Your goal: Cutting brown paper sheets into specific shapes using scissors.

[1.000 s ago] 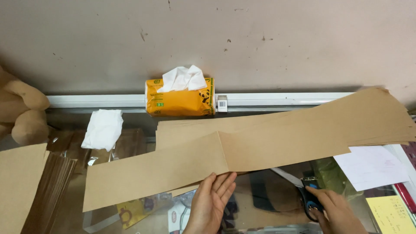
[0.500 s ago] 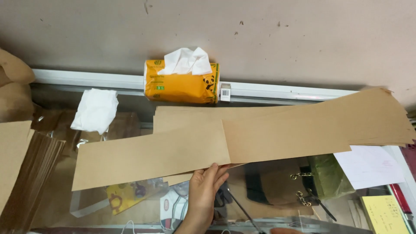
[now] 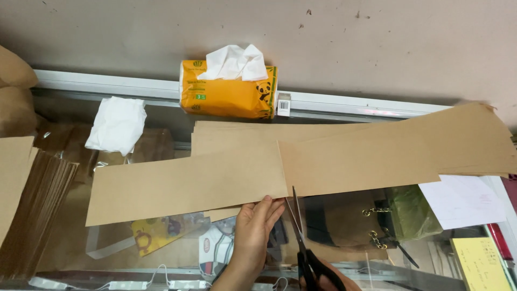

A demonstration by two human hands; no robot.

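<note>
My scissors [image 3: 301,237] are up now, blades pointing away from me at the near edge of the long brown paper strip [image 3: 188,180], right where it meets the sheets [image 3: 388,153] lying to its right. The strip runs lengthwise left to right across the glass desk [image 3: 97,253], so the blades stand square across its long axis. My right hand [image 3: 323,280] is closed through the handles at the desk's near edge, mostly out of view; the blades look barely parted. My left hand [image 3: 253,237] lies open and flat, fingertips [image 3: 269,205] touching the strip's near edge just left of the blades, gripping nothing. It is the nearer hand to the paper. Half a second ago the scissors were hardly showing; a second ago they sat far off right. The orange tissue pack [image 3: 229,89] sits at the far edge.
</note>
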